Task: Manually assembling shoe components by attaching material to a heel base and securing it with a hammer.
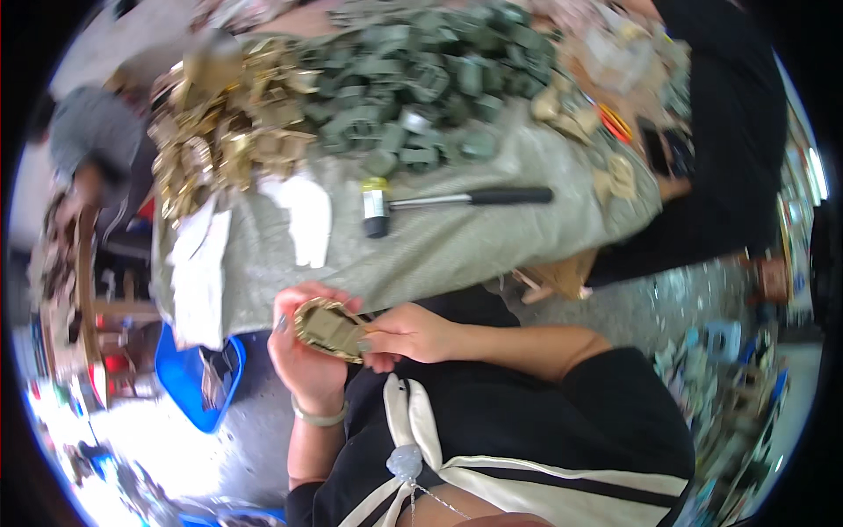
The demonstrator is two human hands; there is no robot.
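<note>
Just in front of my body, both hands hold a gold oval piece (329,328) with a raised, gathered-looking rim and a flat tan inside. My left hand (303,360) cups it from the left and beneath, fingers bent round its far edge. On its right end, my right hand (411,334) pinches the rim between thumb and fingers. Beyond them on the table lies a mallet (376,211) with a yellow and a black face and a black grip. White gloves or cloths (307,220) lie left of it.
A woven sheet (457,246) covers the table. Gold pieces (237,132) and dark green pieces (430,79) are heaped at the back. Orange-handled scissors (615,123) lie right. A blue basin (198,386) stands below left. Another person (97,132) sits at the far left.
</note>
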